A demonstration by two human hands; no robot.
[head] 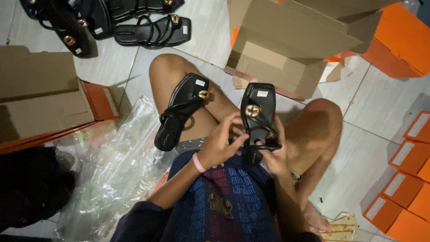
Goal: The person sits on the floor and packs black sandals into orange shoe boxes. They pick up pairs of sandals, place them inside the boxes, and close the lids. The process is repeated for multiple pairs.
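I sit cross-legged on the tiled floor. My right hand point(274, 154) grips the heel end of a black strappy sandal with a gold buckle point(258, 110), held above my lap. My left hand point(222, 140), with a pink wristband, pinches the strap of that same sandal from the left. A second black sandal with a gold buckle point(182, 110) rests on my left thigh, touched by neither hand.
Several more black sandals point(152, 30) lie on the floor at the top left. Clear plastic bags point(114, 166) are heaped at my left. Brown cardboard boxes point(286, 40) stand ahead, another brown box point(38, 96) at left. Orange boxes point(405, 179) stack at right.
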